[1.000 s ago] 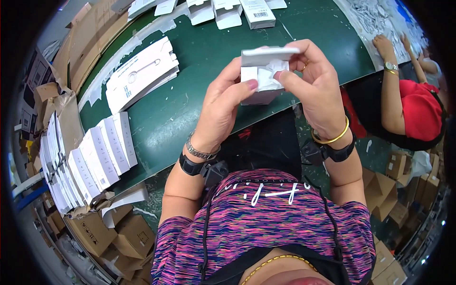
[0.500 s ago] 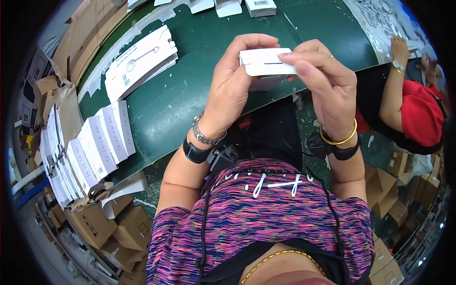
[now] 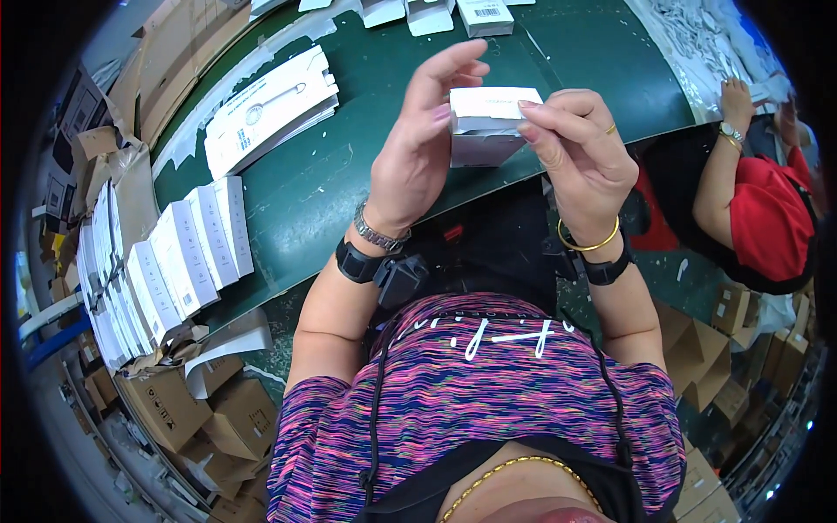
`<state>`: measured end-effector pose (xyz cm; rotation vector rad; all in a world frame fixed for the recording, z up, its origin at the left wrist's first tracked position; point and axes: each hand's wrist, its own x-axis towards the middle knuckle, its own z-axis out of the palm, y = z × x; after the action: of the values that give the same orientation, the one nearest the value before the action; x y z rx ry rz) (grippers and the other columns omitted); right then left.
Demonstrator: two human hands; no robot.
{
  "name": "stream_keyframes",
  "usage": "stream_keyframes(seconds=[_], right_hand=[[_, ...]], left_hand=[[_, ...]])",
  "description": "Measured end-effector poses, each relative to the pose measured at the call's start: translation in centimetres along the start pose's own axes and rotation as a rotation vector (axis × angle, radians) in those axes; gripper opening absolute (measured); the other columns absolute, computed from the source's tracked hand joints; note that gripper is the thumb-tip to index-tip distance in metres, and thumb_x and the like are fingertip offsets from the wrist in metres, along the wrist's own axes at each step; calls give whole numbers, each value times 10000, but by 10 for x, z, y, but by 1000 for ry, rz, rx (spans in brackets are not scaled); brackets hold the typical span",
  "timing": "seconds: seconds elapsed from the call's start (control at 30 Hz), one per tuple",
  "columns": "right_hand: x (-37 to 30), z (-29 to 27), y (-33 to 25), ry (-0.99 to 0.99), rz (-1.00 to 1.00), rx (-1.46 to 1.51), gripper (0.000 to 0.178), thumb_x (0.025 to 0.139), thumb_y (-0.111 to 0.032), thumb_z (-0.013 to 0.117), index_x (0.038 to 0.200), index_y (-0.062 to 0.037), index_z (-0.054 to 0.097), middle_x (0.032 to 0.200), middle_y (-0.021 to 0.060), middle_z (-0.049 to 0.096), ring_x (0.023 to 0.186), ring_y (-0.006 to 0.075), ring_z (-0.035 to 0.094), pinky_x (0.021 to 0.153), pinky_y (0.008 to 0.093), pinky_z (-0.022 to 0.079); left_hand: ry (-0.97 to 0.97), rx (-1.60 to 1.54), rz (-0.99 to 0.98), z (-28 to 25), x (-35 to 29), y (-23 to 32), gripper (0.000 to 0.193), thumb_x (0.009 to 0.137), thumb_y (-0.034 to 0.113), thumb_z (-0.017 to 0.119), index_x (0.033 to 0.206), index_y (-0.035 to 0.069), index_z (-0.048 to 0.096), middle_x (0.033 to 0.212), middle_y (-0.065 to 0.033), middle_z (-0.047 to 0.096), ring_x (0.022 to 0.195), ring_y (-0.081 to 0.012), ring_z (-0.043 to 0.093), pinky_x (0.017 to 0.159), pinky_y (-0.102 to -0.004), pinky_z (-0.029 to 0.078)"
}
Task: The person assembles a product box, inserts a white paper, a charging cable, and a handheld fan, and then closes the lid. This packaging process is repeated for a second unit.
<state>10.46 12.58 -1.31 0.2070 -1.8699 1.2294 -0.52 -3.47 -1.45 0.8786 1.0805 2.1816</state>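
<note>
A small white carton (image 3: 495,103) is held up over the table's near edge, its lid end closed and its side in shade. My right hand (image 3: 586,144) pinches the carton's right corner between thumb and fingertips. To the left of the carton, my left hand (image 3: 417,139) has its fingers stretched out and apart. Its thumb tip is at the carton's left edge; whether it presses there I cannot tell. A stack of flat white cartons (image 3: 270,109) with a printed drawing lies on the table to the left.
Several folded white cartons (image 3: 193,248) stand in a row at the left of the green table (image 3: 349,174). More white boxes (image 3: 486,17) sit at the far edge. Brown cardboard boxes (image 3: 170,405) are on the floor. A person in a red top (image 3: 767,209) works at the right.
The carton's white end flap has gone from sticking out toward me to folded down closed. My left hand has loosened, its fingers spreading away from the carton.
</note>
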Motion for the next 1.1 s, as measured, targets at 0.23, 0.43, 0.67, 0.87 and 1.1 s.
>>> stream_keyframes(seconds=[0.23, 0.43, 0.67, 0.87, 1.1], right_hand=[[-4, 0, 9, 18, -162, -122, 290, 847, 13, 843, 1126, -57, 813, 1113, 63, 585, 901, 152, 609, 729, 265, 517], [-10, -8, 6, -123, -164, -156, 258, 859, -23, 832, 1113, -16, 789, 1188, 98, 529, 1046, 229, 597, 886, 344, 549], [-16, -6, -1, -121, -98, -178, 251, 874, -13, 815, 1122, -24, 774, 1240, 111, 516, 1137, 266, 589, 981, 399, 541], [-15, 18, -17, -26, 77, -70, 201, 899, 0, 788, 1092, -19, 735, 1312, 118, 496, 1283, 336, 589, 1053, 431, 515], [-17, 32, -17, 102, 172, 211, 173, 830, 57, 764, 956, -16, 670, 1315, 137, 504, 1246, 322, 640, 1014, 391, 532]], left_hand=[[-48, 288, 289, -15, -9, -16, 335, 975, 81, 531, 1304, 35, 576, 1379, -158, 530, 1242, -227, 571, 1082, -405, 467], [-116, 107, 367, -21, -2, -25, 251, 953, -25, 584, 1194, 45, 589, 1379, -196, 529, 1247, -263, 591, 1058, -408, 506], [-148, 443, 568, -18, -2, -29, 291, 926, -47, 603, 1200, 43, 564, 1370, -221, 526, 1267, -292, 585, 1077, -436, 502], [-109, 357, 431, -16, -10, -27, 347, 940, -41, 596, 1268, 39, 520, 1376, -212, 526, 1312, -295, 559, 1096, -437, 490], [-22, 299, 261, -8, -21, -29, 580, 943, -27, 608, 1490, 61, 437, 1477, -149, 507, 1353, -240, 532, 1148, -404, 438]])
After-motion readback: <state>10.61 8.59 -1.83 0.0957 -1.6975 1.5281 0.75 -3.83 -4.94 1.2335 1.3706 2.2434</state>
